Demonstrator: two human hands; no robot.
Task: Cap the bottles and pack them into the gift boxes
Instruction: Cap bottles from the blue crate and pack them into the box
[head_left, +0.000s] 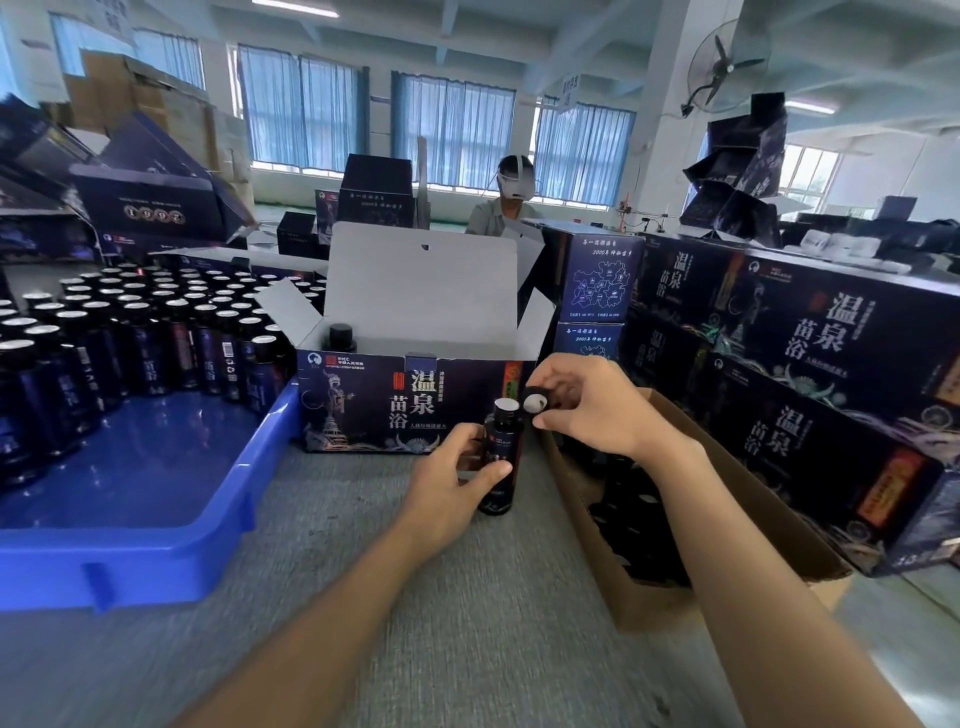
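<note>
A dark bottle (503, 457) with a foil-sealed mouth stands upright on the grey table, gripped around its body by my left hand (451, 478). Just right of the bottle's mouth, my right hand (592, 402) pinches a black cap (535, 401), tilted so its white inside faces the bottle. Behind them the open dark-blue gift box (410, 410) has its lid raised, and one capped bottle (340, 336) stands in its left end.
A blue tray (156, 519) on the left carries several uncapped foil-topped bottles (130, 332). A brown carton (727, 478) of black caps sits on the right. Stacked closed gift boxes (810, 364) fill the far right. A person with a headset (511, 197) stands behind.
</note>
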